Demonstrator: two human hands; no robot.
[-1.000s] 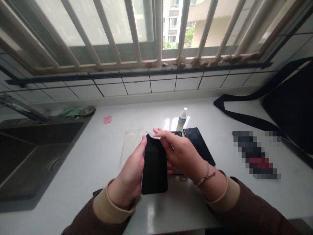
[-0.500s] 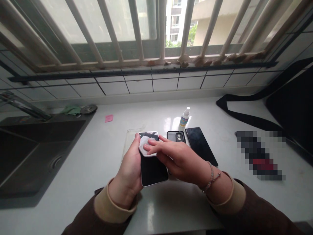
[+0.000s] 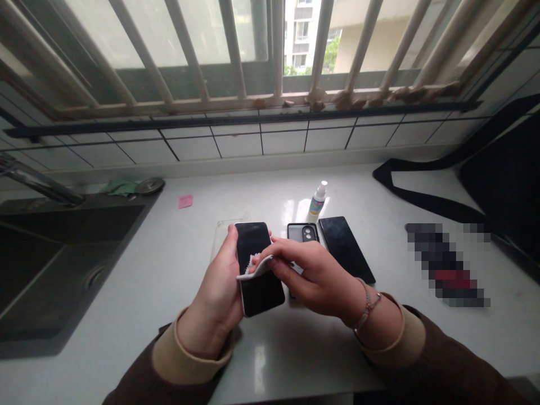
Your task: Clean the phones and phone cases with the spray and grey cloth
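As the person's two hands work above the near edge of the white countertop (image 3: 169, 270), the moment reads like this:

Left hand: the left hand (image 3: 219, 287) is closed around the left side of a black, flat, glossy smartphone (image 3: 258, 264), thumb along its edge, holding it screen-up and tilted just above the counter.

Right hand: the right hand (image 3: 312, 270) has its fingers curled and pinched on a small white wiping cloth (image 3: 253, 267), pressing it on the middle of the screen.

Progress: judged from the cloth's place, the upper half of the glass looks wiped and the lower half is left; no streaks can be made out either way.

Nearby things: a clear plastic phone case (image 3: 221, 236) lies just beyond the left hand; a black phone case with camera cut-out (image 3: 301, 232) and a 2nd dark flat phone (image 3: 346, 247) lie side by side beyond the right hand; a small white spray bottle with a coloured label (image 3: 317, 201) stands upright behind them, toward the counter's far edge.

Change from 0.5 s ago: the cloth was at the top end of the screen and now sits lower, near the middle; the phone's top edge shows bare.

Change from 1.0 s ago: the cloth was lifted off the top edge, not yet flat on the glass.
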